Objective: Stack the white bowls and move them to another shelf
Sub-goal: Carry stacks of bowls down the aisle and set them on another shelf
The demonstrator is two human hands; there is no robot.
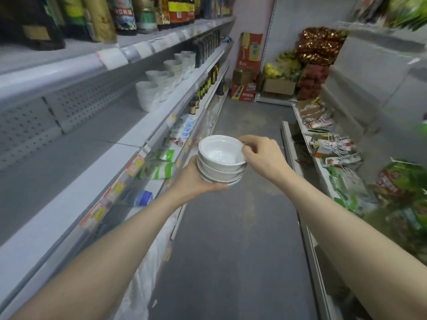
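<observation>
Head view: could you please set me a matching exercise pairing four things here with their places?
1. stack of white bowls
2. dark bottles
3. cardboard boxes
4. green packets

A. far end of the aisle floor
B. top left shelf
C. held by left hand and right hand
D. low right shelf

Pairs: 1-C, 2-B, 3-A, 4-D.

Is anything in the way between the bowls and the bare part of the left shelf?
Nothing visible is. The stack of white bowls rests on the left hand, the right hand pinching its top rim, out over the aisle. Only open air lies between it and the bare stretch of the grey shelf.
</observation>
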